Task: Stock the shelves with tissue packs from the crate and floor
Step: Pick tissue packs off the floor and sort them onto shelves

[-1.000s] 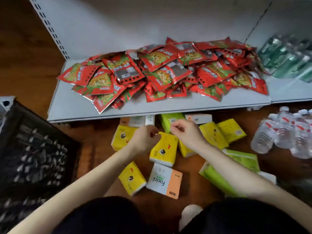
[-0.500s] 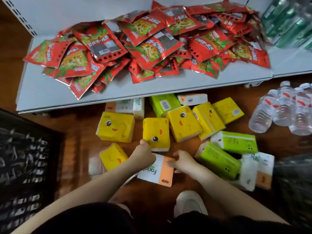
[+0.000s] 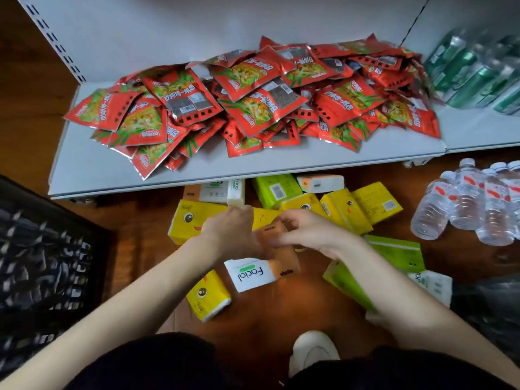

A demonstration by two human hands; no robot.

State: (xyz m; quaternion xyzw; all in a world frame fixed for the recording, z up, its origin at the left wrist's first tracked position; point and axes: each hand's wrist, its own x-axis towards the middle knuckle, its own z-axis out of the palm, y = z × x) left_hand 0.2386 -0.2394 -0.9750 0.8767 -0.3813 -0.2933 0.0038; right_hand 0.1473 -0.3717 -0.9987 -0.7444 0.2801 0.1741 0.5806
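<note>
Snack packets (image 3: 253,102) red, green-yellow print; yellow packs (image 3: 191,220), cartoon eyes; lime packs (image 3: 394,249); Facial pack (image 3: 247,274) white-orange; crate (image 3: 42,249) black.

- Yellow tissue packs (image 3: 191,220): six, on the floor.
- Green tissue packs (image 3: 394,247): three.
- White-and-orange tissue packs (image 3: 247,274): five.
- Clear water bottles (image 3: 430,215): four visible.
- Red snack packets (image 3: 261,108): heap, too many to count.
- Black crate (image 3: 42,249): one.

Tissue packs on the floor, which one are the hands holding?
The white-and-orange pack printed Facial, its orange end gripped by the left hand and right hand; no other pack is held.
</note>
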